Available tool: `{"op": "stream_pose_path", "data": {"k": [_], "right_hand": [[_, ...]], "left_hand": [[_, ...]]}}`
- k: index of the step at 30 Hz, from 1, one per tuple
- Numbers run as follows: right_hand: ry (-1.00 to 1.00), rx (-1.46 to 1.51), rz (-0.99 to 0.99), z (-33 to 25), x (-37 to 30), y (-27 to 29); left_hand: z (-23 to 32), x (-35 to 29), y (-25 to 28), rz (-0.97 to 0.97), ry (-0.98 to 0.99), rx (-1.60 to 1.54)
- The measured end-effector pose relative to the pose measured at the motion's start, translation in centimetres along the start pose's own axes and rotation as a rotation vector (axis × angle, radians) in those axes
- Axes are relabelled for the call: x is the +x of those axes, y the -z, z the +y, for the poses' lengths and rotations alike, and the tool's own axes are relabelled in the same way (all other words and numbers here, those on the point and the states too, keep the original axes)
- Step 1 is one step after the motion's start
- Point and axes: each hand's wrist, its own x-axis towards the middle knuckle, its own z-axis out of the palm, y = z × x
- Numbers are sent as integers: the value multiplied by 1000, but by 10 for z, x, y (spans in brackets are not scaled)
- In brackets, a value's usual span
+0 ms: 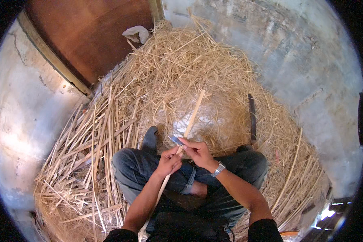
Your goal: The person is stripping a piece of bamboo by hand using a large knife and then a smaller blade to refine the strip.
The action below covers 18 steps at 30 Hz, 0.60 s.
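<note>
A long pale strip of bamboo or wood (194, 113) slants from the shavings ahead of me, past both hands, to beside my left forearm. My left hand (169, 162) is closed round its middle, in front of my crossed legs. Close against it, my right hand (198, 154), with a metal watch (218, 169) on the wrist, grips a small knife. Its bluish-grey blade (175, 139) lies across the strip just ahead of my fingers. The knife's handle is mostly hidden in the hand.
A deep heap of thin shavings (181, 60) spreads to the walls. Split strips (105, 137) lie piled on the left. A long dark, blade-like thing (252, 117) rests on the right. A brown door (97, 32) and a whitish bag (137, 34) are at the back left.
</note>
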Motion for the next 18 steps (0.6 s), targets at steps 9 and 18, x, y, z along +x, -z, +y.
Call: {"op": "stream_pose_path", "data": {"k": [9,18], "right_hand": [[-306,380,46,-15,7,31],[-172,-393,48,-16,9,28]], "left_hand": [[12,9,-9,96,54,313],[5,8,-7,128,80,362]]}}
